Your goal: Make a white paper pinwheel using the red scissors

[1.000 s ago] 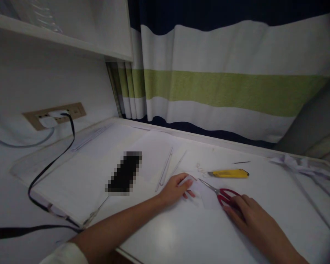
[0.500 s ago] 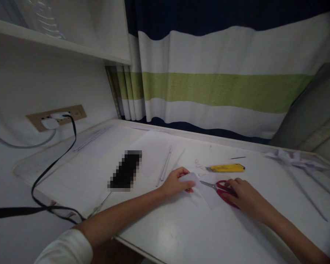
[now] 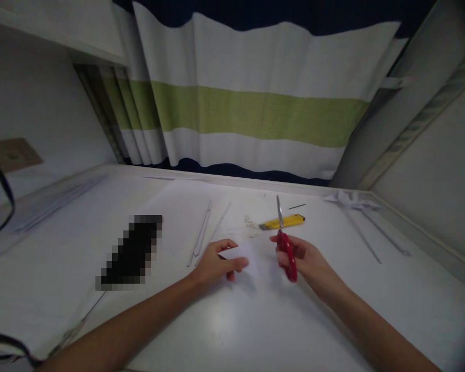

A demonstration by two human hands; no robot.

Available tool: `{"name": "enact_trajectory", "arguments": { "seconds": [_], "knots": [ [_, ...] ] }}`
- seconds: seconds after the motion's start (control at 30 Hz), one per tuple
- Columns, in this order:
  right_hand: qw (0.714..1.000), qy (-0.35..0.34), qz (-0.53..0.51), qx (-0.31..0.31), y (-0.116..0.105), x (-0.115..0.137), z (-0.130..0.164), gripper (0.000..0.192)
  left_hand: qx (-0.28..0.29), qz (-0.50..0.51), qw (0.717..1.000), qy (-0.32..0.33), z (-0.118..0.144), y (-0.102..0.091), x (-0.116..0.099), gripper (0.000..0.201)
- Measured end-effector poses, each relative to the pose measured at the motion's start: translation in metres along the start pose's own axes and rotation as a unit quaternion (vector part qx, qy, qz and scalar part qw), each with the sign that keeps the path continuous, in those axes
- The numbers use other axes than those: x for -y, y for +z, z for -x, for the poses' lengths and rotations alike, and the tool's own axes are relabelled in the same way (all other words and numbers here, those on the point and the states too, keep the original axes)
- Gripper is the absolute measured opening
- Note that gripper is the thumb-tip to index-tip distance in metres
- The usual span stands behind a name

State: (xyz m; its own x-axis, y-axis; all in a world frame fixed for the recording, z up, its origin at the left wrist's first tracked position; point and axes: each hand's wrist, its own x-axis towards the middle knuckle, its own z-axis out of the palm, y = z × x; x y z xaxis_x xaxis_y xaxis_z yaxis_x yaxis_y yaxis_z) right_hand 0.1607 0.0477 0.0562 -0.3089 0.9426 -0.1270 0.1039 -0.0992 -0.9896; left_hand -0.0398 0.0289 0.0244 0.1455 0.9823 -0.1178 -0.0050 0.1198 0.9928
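Note:
Near the middle of the white table, my left hand (image 3: pixel 222 262) pinches a piece of white paper (image 3: pixel 251 261) between thumb and fingers. To its right, my right hand (image 3: pixel 304 258) is closed around the red handles of a pair of scissors (image 3: pixel 285 253). The scissor blades point up and away from me, look closed, and are apart from the paper. Just beyond the blades lies a yellow utility knife (image 3: pixel 284 222) with small curled paper scraps (image 3: pixel 250 222) at its tip. Some of the paper's outline blends into the white tabletop.
Thin rolled paper sticks (image 3: pixel 201 232) and a white sheet (image 3: pixel 170 206) lie left of centre. A dark pixelated object (image 3: pixel 134 250) with a cable is further left. Folded paper on long stems (image 3: pixel 351 201) rests at the far right. A striped curtain (image 3: pixel 232 111) hangs behind.
The scissors have left the paper; my right hand has turned them from pointing left to pointing up and away. My left hand still holds the paper. The view has shifted right.

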Motion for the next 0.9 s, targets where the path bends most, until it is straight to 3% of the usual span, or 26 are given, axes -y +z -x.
{"name": "enact_trajectory", "arguments": {
  "seconds": [0.13,0.23,0.5,0.67,0.8,0.9],
  "knots": [
    [0.999,0.004,-0.037,0.019,0.027,0.001,0.007,0.038,0.064,-0.020,0.997,-0.030,0.010,0.009,-0.001,0.025],
    [0.998,-0.002,-0.057,0.017,0.032,-0.004,0.008,0.033,0.092,-0.038,0.994,-0.038,0.014,0.010,-0.003,0.022],
    [0.997,0.012,-0.077,0.015,0.032,-0.007,0.010,0.028,0.104,-0.005,0.994,-0.036,0.013,0.009,-0.004,0.021],
    [0.994,0.005,-0.107,-0.024,0.040,-0.011,0.017,0.027,0.117,0.056,0.991,-0.028,0.016,0.017,0.000,0.026],
    [0.994,0.006,-0.109,-0.010,0.044,-0.014,0.021,0.028,0.132,0.010,0.991,-0.023,0.020,0.023,0.001,0.032],
    [0.997,0.017,-0.080,0.006,0.041,-0.013,0.022,0.032,0.109,-0.018,0.994,-0.024,0.023,0.022,-0.001,0.038]
  ]
}}
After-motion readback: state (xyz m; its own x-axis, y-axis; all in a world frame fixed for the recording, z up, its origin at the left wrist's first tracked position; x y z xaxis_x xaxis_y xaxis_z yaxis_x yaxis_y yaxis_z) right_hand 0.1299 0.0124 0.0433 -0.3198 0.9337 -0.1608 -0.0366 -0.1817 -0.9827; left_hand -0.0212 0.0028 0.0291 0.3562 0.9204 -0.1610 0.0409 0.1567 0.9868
